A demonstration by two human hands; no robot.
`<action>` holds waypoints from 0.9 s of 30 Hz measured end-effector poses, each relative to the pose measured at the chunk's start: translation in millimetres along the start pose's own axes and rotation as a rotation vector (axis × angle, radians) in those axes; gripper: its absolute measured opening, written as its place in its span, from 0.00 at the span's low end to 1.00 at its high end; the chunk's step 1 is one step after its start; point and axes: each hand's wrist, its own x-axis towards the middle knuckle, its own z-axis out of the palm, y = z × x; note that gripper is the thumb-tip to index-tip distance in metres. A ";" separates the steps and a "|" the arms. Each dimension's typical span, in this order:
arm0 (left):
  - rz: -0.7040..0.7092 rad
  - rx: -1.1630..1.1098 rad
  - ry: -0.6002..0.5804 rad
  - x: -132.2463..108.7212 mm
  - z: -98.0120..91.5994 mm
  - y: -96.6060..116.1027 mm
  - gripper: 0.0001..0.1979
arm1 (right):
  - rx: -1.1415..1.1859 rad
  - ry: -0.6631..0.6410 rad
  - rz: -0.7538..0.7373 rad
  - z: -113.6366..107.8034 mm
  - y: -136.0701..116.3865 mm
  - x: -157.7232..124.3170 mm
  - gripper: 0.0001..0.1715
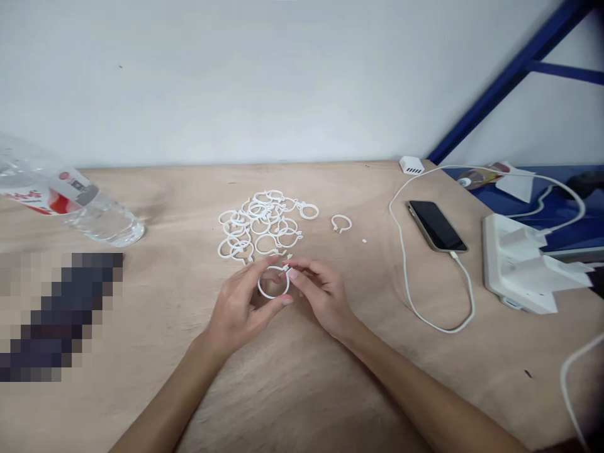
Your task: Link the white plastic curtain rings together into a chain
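Observation:
Between my two hands is a white plastic ring [274, 297] with a small clasp-like end at its upper right. My left hand [238, 302] holds the ring from the left, fingers over its top and thumb below it. With thumb and fingers, my right hand [323, 289] pinches the ring's clasp end. Just beyond my hands lies a loose pile of several similar white rings [264, 220]. One more white ring [341, 223] rests apart, to the right of the pile.
A clear plastic bottle [108, 220] lies at the left, near a blurred dark patch. To the right are a phone [437, 225] on a white cable [404, 277], a white power strip [495, 270] with plugs, and a small white block [411, 165]. A wall closes the wooden table's [165, 302] back.

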 end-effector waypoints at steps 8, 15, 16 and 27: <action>0.029 0.126 0.072 -1.0 3.7 -3.8 0.20 | 0.063 -0.012 -0.015 -2.8 -2.3 2.3 0.06; 0.126 0.197 0.118 -0.7 3.2 -3.2 0.13 | 0.046 -0.056 -0.013 -4.1 -5.5 2.6 0.06; 0.129 0.197 0.116 -0.8 3.2 -3.6 0.13 | 0.040 -0.058 -0.012 -4.1 -5.3 2.9 0.06; 0.074 0.139 0.056 0.3 0.4 0.3 0.07 | -0.001 -0.053 -0.027 -6.1 -0.1 5.5 0.05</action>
